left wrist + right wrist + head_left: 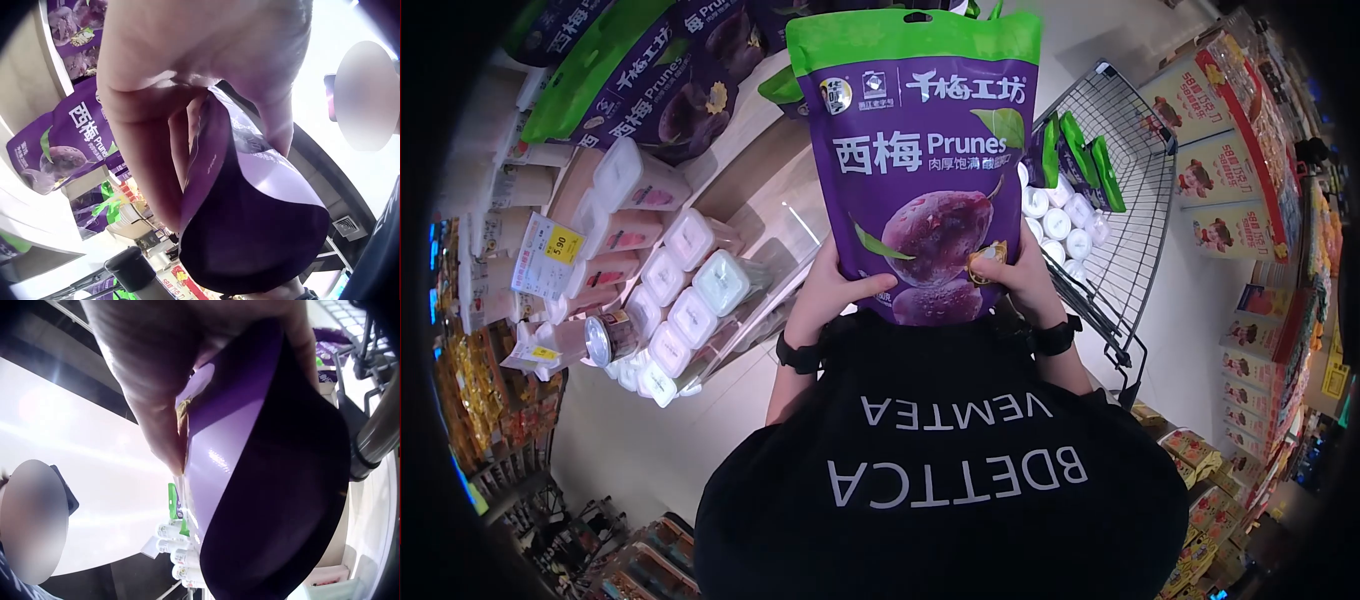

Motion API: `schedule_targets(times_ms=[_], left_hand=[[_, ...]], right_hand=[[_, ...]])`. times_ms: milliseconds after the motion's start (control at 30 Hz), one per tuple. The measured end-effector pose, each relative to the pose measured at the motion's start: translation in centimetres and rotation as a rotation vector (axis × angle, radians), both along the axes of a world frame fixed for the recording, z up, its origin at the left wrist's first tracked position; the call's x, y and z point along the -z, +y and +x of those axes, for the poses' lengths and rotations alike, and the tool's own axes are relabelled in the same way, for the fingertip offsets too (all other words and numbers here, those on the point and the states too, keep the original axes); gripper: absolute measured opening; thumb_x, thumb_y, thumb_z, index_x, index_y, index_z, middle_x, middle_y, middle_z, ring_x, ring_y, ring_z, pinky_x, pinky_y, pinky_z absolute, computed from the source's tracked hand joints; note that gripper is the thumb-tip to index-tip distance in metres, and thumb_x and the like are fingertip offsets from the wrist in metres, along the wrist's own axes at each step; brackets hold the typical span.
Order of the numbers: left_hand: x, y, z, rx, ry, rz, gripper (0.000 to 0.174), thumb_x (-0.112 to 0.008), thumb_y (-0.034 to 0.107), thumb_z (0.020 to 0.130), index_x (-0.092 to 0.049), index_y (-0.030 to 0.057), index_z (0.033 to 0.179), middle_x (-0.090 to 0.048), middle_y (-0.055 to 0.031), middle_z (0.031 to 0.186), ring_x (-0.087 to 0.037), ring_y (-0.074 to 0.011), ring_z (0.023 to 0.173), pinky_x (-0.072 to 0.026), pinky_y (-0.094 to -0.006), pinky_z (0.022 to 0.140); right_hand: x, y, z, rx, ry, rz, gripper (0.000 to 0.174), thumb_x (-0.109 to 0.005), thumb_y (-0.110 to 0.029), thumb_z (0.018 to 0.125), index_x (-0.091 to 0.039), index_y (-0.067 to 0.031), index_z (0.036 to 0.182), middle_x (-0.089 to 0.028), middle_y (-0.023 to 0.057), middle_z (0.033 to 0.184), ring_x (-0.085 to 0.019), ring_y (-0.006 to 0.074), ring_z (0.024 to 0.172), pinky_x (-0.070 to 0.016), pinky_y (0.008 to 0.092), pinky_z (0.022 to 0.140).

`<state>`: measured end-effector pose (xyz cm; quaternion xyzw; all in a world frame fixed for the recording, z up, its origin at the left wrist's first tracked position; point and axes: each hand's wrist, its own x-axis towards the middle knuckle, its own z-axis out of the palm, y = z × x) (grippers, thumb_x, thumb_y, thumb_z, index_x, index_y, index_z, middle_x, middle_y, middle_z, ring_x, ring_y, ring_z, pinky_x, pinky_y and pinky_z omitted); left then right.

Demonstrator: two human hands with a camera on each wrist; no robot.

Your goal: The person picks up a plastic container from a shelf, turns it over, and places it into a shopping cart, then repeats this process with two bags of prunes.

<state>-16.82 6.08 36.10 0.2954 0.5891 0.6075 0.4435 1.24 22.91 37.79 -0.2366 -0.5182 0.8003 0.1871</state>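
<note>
Upright before the chest is a purple bag of prunes [930, 215] with a green top band, its printed front facing the head camera. My left hand [832, 292] grips its lower left side, thumb across the front. At the lower right side, my right hand [1032, 285] holds the bag in the same way, its thumb over a small gold emblem. The left wrist view shows the dark bottom of the bag [256, 240] below the left hand [200, 50]. In the right wrist view the bag [275, 469] hangs between the thumb and fingers of the right hand [162, 362].
On the right stands a wire shopping cart [1148, 235] with white cylindrical packs [1060, 222] and several purple-green bags [1090, 165]. To the left, a shelf carries clear lidded tubs [690, 240] and more prune bags [650, 95]. Stacked boxes [1235, 170] line the far right.
</note>
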Motion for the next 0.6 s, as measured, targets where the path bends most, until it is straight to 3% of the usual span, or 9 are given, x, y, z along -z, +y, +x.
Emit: schedule_targets(times_ms=[267, 333, 600], left_hand=[[-0.9, 0.6, 1.7, -0.03, -0.048, -0.034, 0.071, -0.079, 0.012, 0.064, -0.039, 0.0007, 0.123, -0.053, -0.008, 0.111, -0.052, -0.0166, 0.102, -0.0448, -0.0291, 0.085], [-1.0, 0.9, 2.3, -0.005, -0.017, -0.053, 0.07, -0.079, 0.012, 0.064, -0.041, 0.0009, 0.121, -0.053, -0.0075, 0.111, -0.053, -0.0163, 0.101, -0.0445, -0.0291, 0.085], [-2.4, 2.6, 6.9, -0.032, 0.0, -0.022, 0.066, -0.081, 0.013, 0.061, -0.046, 0.0007, 0.116, -0.056, -0.0064, 0.108, -0.054, -0.0149, 0.098, -0.0433, -0.0293, 0.086]], right_hand=[[-0.1, 0.8, 1.6, -0.008, 0.008, -0.101, 0.074, -0.076, -0.006, 0.066, -0.035, -0.0031, 0.128, -0.051, 0.0079, 0.116, -0.052, 0.0149, 0.103, -0.0432, 0.0294, 0.088], [0.2, 1.4, 2.4, -0.022, -0.013, -0.005, 0.079, -0.077, -0.012, 0.065, -0.032, -0.0024, 0.13, -0.049, 0.0087, 0.118, -0.051, 0.0168, 0.105, -0.0418, 0.0309, 0.09], [0.8, 2.8, 6.7, -0.012, 0.054, -0.048, 0.081, -0.075, -0.007, 0.066, -0.029, -0.0026, 0.132, -0.047, 0.0095, 0.12, -0.049, 0.0166, 0.108, -0.0418, 0.0304, 0.09]])
